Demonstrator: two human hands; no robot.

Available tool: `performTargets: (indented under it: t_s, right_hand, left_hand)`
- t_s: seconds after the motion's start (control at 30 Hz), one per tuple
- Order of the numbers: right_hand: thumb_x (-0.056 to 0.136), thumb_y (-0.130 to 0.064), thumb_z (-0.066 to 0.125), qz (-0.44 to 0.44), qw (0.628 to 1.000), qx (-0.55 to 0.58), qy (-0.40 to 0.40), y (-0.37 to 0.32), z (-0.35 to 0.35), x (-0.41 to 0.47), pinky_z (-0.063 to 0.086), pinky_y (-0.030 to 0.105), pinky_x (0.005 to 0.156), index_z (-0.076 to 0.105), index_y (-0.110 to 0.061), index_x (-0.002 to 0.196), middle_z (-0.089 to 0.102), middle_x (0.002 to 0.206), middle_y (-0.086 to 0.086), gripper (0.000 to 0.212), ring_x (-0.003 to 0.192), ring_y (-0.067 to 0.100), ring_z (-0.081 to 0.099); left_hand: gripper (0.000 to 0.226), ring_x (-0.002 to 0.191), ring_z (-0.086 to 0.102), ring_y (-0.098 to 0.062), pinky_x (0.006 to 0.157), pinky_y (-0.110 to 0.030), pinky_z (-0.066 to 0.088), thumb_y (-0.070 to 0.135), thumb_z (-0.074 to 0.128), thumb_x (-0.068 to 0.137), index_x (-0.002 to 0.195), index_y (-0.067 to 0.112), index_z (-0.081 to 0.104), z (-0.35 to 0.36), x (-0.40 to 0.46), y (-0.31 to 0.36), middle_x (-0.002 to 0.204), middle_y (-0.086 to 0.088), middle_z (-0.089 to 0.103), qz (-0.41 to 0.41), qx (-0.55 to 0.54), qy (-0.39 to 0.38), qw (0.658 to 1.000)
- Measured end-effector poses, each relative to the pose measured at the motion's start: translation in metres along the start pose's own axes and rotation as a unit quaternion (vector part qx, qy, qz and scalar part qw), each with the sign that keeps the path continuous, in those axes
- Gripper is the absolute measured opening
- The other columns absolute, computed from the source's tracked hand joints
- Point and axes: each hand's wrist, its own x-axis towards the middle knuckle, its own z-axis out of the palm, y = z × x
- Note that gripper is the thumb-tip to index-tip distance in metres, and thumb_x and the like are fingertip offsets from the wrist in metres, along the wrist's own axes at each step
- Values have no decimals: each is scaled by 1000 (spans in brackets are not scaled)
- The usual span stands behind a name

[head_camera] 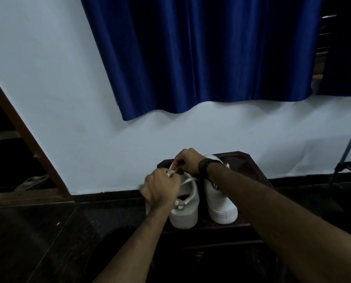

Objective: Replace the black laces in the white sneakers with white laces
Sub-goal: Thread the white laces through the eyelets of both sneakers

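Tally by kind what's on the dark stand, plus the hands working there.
Sneakers: 2, left sneaker and right sneaker
White laces in view: 1, white lace
Hands: 2, left hand and right hand
Total: 5

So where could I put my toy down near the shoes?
The dark wooden stool shows a bare strip right of the right sneaker. Between that and the left sneaker there is only a narrow gap. Over the left sneaker it is crowded: left hand and right hand pinch the white lace.
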Motion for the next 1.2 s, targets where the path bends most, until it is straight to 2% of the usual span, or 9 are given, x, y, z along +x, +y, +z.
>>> performTargets:
  t_s: [0.1, 0.2, 0.37, 0.5, 0.6, 0.77, 0.97, 1.07, 1.2]
  right_hand:
    - [86, 0, 65, 1, 1000, -13, -2, 2, 1, 1, 48, 24, 83, 77, -10, 100, 73, 103, 8, 21, 93, 17, 63]
    - [84, -2, 64, 2, 1000, -18, -1, 6, 5, 2, 50, 28, 87, 77, -13, 101, 73, 104, 7, 25, 97, 20, 64]
    - [81, 5, 59, 2, 997, 71, 37, 9, 7, -2, 47, 24, 71, 48, -21, 100, 71, 83, -1, 34, 73, 11, 62]
    - [82, 3, 62, 6, 994, 97, 54, 10, 6, -4, 44, 12, 66, 49, -19, 100, 72, 76, -5, 31, 65, -6, 61]
    - [79, 0, 68, 2, 995, 63, 80, 7, 3, -4, 44, 16, 69, 60, -19, 93, 68, 70, -9, 25, 66, -5, 59]
    - [76, -3, 68, 7, 995, 29, 94, 4, 3, -4, 49, 21, 74, 68, -18, 87, 65, 71, -9, 18, 74, 9, 59]
    - [77, 1, 63, 30, 996, 17, 83, -7, -2, 0, 44, 14, 68, 68, -21, 84, 65, 66, -12, 23, 66, -7, 55]
    - [77, -7, 66, 30, 995, -13, 99, -10, -4, -3, 51, 27, 80, 67, -26, 86, 70, 85, -6, 21, 86, 7, 60]
    - [80, -34, 69, 29, 974, -186, 129, -26, -8, -14, 37, 31, 90, 73, -26, 92, 69, 100, -4, 14, 102, 18, 56]
  left_hand:
    - [33, 106, 56, -23, 100, -51, 32, 49, 49, 80, 82, 25, 72, -12, 20, 9, 92, 2, 68, -18, 85, -54, 995]
    - [31, 95, 59, -23, 96, -44, 35, 47, 50, 79, 86, 24, 69, -14, 35, 13, 92, 1, 67, 34, 134, -104, 985]
    - [29, 102, 63, -31, 78, -33, 50, 40, 56, 89, 89, 11, 59, -4, 50, 8, 107, -10, 65, 2, 8, -225, 974]
    - [21, 83, 61, -26, 65, -29, 40, 23, 57, 84, 64, 16, 61, -3, 47, 5, 82, -5, 64, -12, -72, -224, 972]
    - [25, 91, 62, -27, 65, -29, 40, 28, 59, 73, 87, 14, 74, -2, 43, 1, 95, -7, 70, -43, -136, -218, 965]
    - [16, 92, 66, -27, 83, -38, 54, 16, 65, 79, 85, 21, 78, 7, 41, -10, 95, -7, 74, -88, -258, -200, 941]
    - [21, 94, 66, -25, 88, -42, 54, 18, 62, 82, 79, 30, 79, 14, 38, -13, 93, -2, 75, -85, -305, -180, 931]
    - [21, 91, 67, -29, 87, -44, 56, 25, 63, 74, 86, 23, 80, 15, 38, -14, 93, -6, 75, -116, -333, -181, 918]
    - [16, 88, 66, -29, 82, -43, 57, 28, 63, 73, 77, 22, 77, 20, 39, -17, 91, -8, 74, -124, -344, -171, 915]
